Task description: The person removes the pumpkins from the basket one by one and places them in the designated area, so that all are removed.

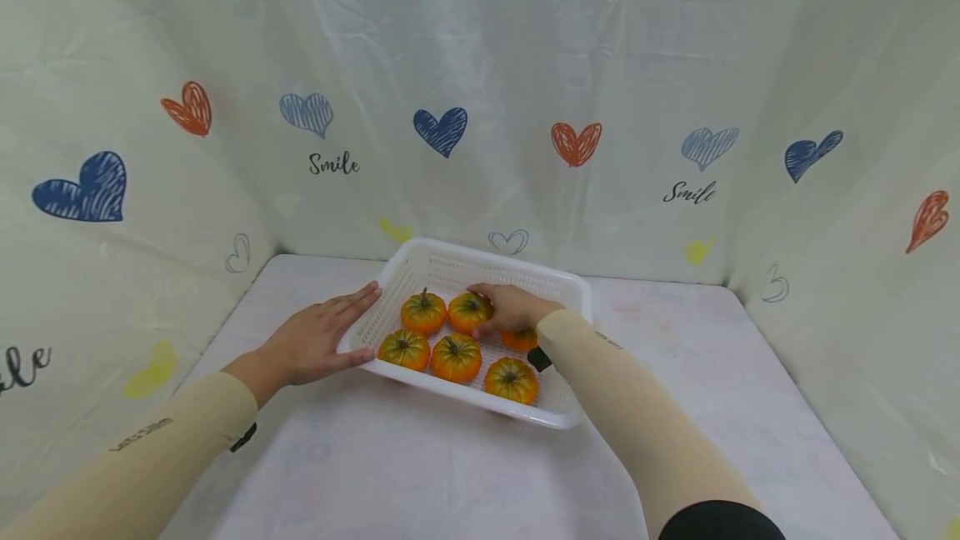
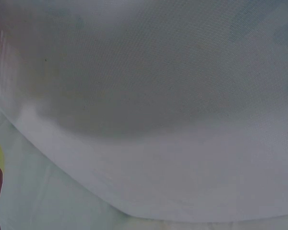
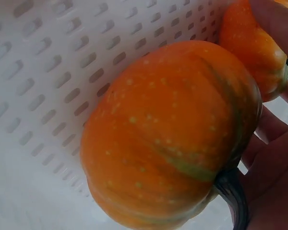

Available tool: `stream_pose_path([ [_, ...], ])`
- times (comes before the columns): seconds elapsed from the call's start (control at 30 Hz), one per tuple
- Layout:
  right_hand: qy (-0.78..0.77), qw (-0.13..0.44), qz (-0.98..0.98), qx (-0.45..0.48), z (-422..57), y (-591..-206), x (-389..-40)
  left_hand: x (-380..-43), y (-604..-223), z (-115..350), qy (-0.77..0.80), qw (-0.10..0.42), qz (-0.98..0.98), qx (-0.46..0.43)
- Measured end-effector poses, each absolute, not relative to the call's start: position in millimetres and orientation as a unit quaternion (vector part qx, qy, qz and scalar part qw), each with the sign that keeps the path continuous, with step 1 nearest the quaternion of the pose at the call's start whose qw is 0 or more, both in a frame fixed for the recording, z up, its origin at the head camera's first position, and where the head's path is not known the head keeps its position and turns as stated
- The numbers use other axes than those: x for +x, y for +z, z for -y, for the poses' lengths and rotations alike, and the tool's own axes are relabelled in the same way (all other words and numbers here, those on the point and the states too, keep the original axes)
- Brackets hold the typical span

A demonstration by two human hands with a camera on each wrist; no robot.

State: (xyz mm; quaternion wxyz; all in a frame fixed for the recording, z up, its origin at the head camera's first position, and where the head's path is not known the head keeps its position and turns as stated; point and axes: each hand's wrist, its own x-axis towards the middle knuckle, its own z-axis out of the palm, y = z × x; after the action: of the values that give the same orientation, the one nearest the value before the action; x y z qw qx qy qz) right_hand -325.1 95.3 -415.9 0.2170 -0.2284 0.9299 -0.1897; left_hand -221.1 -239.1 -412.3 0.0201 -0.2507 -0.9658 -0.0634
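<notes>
Several small orange-and-green pumpkins sit in a white plastic basket [image 1: 510, 265] with perforated walls. At the basket's back middle, my right hand [image 1: 513, 307] holds one pumpkin [image 1: 467, 315] between thumb and fingers. Under that wrist lies a partly hidden pumpkin [image 1: 517, 340], which looms large in the right wrist view with its dark stem beside my palm. The gripped pumpkin [image 3: 252, 48] shows only in part at that view's upper right. My left hand [image 1: 322, 340] rests against the basket's left end, fingers straight and thumb spread toward the front corner.
The basket stands slightly askew near the back edge of a white-covered table [image 1: 420, 457]. A pale curtain [image 1: 495, 48] printed with hearts hangs behind and on both sides. Mostly tablecloth fills the left wrist view.
</notes>
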Motion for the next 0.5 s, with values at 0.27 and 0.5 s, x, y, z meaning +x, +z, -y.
stream_pose_path([
  [0.27, -0.182, 0.204, -0.932, -0.24, -93.6, -414.5, -323.1, -219.8, -413.7, 239.6, -0.073, 0.02, 0.966, -0.248],
  [0.5, -0.191, 0.197, -0.931, -0.239, -94.3, -408.5, -325.8, -221.3, -418.0, 239.9, -0.079, 0.029, 0.966, -0.244],
])
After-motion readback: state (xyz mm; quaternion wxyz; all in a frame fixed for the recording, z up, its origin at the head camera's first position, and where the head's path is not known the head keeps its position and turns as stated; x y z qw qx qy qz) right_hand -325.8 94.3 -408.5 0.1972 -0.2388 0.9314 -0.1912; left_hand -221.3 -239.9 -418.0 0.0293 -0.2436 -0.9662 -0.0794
